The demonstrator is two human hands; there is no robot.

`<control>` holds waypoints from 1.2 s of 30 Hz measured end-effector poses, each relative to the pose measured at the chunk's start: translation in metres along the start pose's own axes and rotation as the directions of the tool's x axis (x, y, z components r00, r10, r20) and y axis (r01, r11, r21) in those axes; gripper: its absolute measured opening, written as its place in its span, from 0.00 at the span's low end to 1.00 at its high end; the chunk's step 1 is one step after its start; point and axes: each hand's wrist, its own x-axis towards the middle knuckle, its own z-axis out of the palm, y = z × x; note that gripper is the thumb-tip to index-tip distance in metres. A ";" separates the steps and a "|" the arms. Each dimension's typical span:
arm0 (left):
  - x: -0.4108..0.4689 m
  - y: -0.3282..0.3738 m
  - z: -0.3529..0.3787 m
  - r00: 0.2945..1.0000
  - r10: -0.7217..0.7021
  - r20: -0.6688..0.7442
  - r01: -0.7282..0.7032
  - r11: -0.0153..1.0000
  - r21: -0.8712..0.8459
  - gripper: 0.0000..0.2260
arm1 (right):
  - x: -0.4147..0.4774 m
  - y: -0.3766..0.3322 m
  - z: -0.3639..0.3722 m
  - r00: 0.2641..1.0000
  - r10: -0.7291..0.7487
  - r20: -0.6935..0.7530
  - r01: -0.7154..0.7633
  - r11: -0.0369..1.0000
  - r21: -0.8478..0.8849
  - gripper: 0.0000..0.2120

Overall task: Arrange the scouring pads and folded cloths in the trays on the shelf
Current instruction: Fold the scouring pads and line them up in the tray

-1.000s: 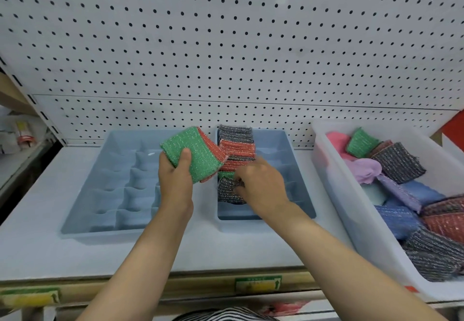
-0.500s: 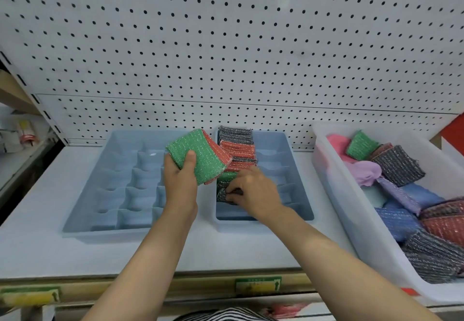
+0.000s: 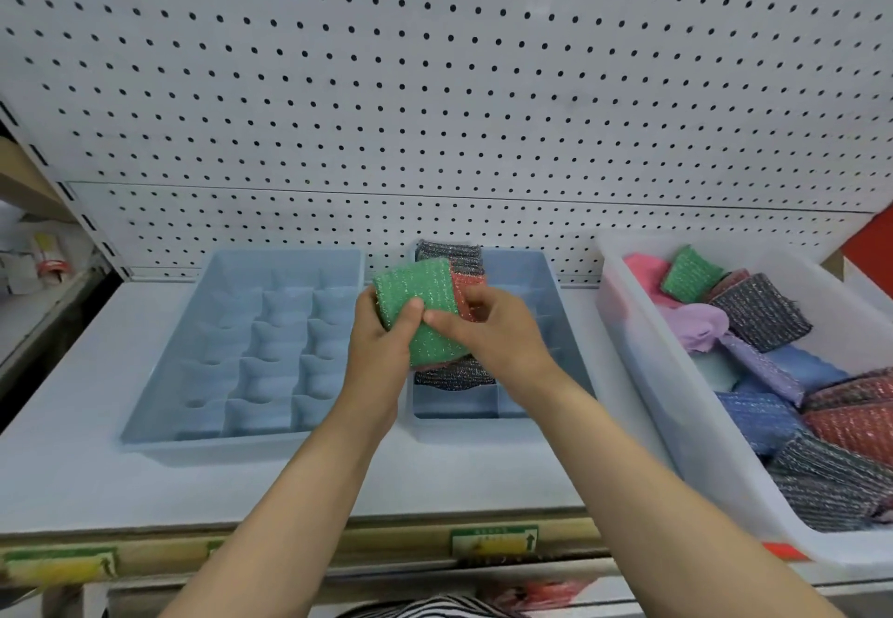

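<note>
The left hand has its grip clamped on a green scouring pad. The right hand pinches the red pad behind it, apparently peeling one off. Next it should be slotted into the tray row just beneath both grips.

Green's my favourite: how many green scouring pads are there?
2. A green pad held by left hand and right hand over the right tray; a second green pad in the white bin's far corner. More may hide underneath.
</note>
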 end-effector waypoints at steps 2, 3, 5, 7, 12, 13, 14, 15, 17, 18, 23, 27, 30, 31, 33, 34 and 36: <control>-0.001 0.001 0.000 1.000 0.003 -0.020 -0.003 1.000 0.002 0.16 | 0.002 0.005 -0.002 0.994 -0.020 -0.111 0.016 0.999 -0.033 0.21; -0.002 0.001 0.000 1.000 -0.004 -0.021 0.004 1.000 0.001 0.16 | 0.002 0.006 -0.002 0.995 -0.019 -0.100 0.018 1.000 -0.007 0.20; -0.003 0.002 0.002 1.000 -0.022 -0.014 0.022 1.000 0.003 0.15 | 0.001 0.010 0.000 1.000 0.008 -0.006 -0.008 0.998 0.064 0.18; -0.003 0.003 0.003 0.999 -0.041 -0.005 0.041 0.999 0.007 0.14 | -0.001 0.013 0.001 0.999 0.030 0.045 -0.036 0.989 0.140 0.13; -0.002 0.001 -0.002 0.995 -0.095 -0.028 0.094 0.995 -0.031 0.12 | -0.001 0.011 -0.020 0.986 0.164 -0.005 -0.150 0.916 0.373 0.07; 0.001 0.001 -0.006 0.994 -0.077 -0.079 0.076 0.997 -0.023 0.11 | -0.001 0.012 -0.026 0.984 0.174 -0.026 -0.152 0.916 0.373 0.07; 0.003 0.001 -0.010 0.989 -0.060 -0.133 0.058 0.998 -0.017 0.11 | -0.001 0.015 -0.033 0.984 0.174 -0.049 -0.147 0.928 0.342 0.07; 0.007 0.002 -0.016 0.981 -0.040 -0.190 0.038 0.999 -0.015 0.10 | 0.000 0.019 -0.039 0.983 0.170 -0.064 -0.144 0.945 0.295 0.08; 0.013 0.006 -0.025 0.958 0.015 -0.287 -0.018 1.000 -0.009 0.08 | -0.003 0.026 -0.045 0.990 0.135 -0.037 -0.128 0.981 0.148 0.11; 0.015 0.008 -0.028 0.949 0.033 -0.313 -0.039 0.999 -0.011 0.07 | -0.005 0.031 -0.046 0.994 0.111 -0.010 -0.110 0.993 0.032 0.12; 0.016 0.007 -0.026 0.954 0.042 -0.295 -0.052 0.998 -0.027 0.09 | -0.014 0.036 -0.030 0.992 -0.102 0.072 0.124 0.736 -0.666 0.09; 0.015 0.002 -0.026 0.964 0.028 -0.264 -0.038 0.999 -0.035 0.07 | -0.013 0.030 -0.032 0.983 -0.160 0.093 0.174 0.626 -0.760 0.10; 0.014 -0.001 -0.025 0.969 0.007 -0.245 -0.021 0.998 -0.054 0.06 | -0.010 0.030 -0.025 0.963 -0.201 0.178 0.262 0.560 -0.786 0.11; 0.014 -0.001 -0.023 0.973 -0.006 -0.231 -0.007 0.998 -0.056 0.06 | -0.009 0.032 -0.020 0.954 -0.213 0.212 0.294 0.513 -0.806 0.11; 0.013 -0.002 -0.021 0.979 -0.027 -0.202 0.019 0.999 -0.045 0.09 | -0.007 0.039 -0.012 0.944 -0.191 0.267 0.326 0.442 -0.836 0.11; 0.013 -0.002 -0.020 0.981 -0.033 -0.194 0.026 0.999 -0.040 0.10 | -0.005 0.041 -0.011 0.943 -0.167 0.288 0.333 0.439 -0.834 0.12; 0.014 -0.002 -0.020 0.982 -0.040 -0.184 0.035 0.999 -0.033 0.12 | -0.003 0.036 -0.019 0.956 -0.140 0.257 0.290 0.582 -0.760 0.11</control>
